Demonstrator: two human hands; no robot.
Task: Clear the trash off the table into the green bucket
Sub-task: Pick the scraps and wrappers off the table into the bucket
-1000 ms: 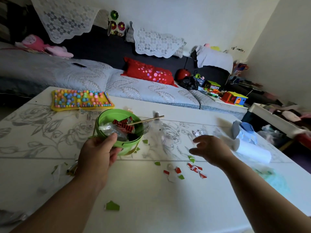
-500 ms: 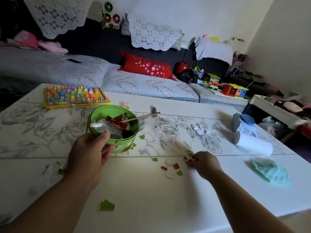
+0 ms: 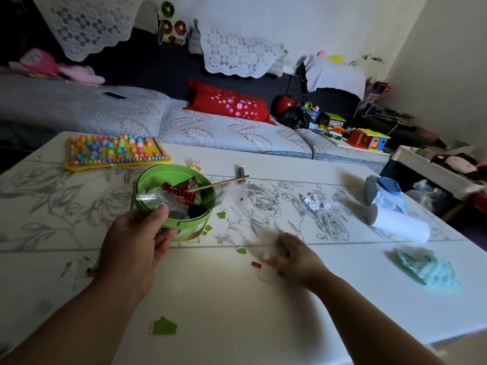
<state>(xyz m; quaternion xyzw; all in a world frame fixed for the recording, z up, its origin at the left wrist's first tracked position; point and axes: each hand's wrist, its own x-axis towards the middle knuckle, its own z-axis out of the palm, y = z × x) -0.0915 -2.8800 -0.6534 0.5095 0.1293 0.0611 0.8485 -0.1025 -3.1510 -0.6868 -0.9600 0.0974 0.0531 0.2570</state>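
Note:
The green bucket [image 3: 184,227] stands on the white table [image 3: 237,325], holding red wrappers, clear plastic and a wooden stick [image 3: 220,182] that leans over its rim. My left hand [image 3: 131,248] grips the bucket's near rim, thumb inside. My right hand [image 3: 292,256] is blurred, low on the table among small scraps, fingers curled; whether it holds a scrap I cannot tell. A red scrap [image 3: 256,264] and a green scrap [image 3: 241,250] lie just left of it. A bigger green scrap [image 3: 163,326] lies nearer me. Crumpled foil [image 3: 313,202] sits farther right.
A yellow bead board [image 3: 116,152] lies at the table's far left. A white paper roll [image 3: 398,223] and a blue-grey object [image 3: 382,193] sit at the right, a teal cloth [image 3: 427,270] near the right edge. A sofa runs behind the table.
My right hand dropped from above the table to the scraps, then slid left and toward me. Several red scraps that lay there are now hidden by it. The left hand stayed on the bucket.

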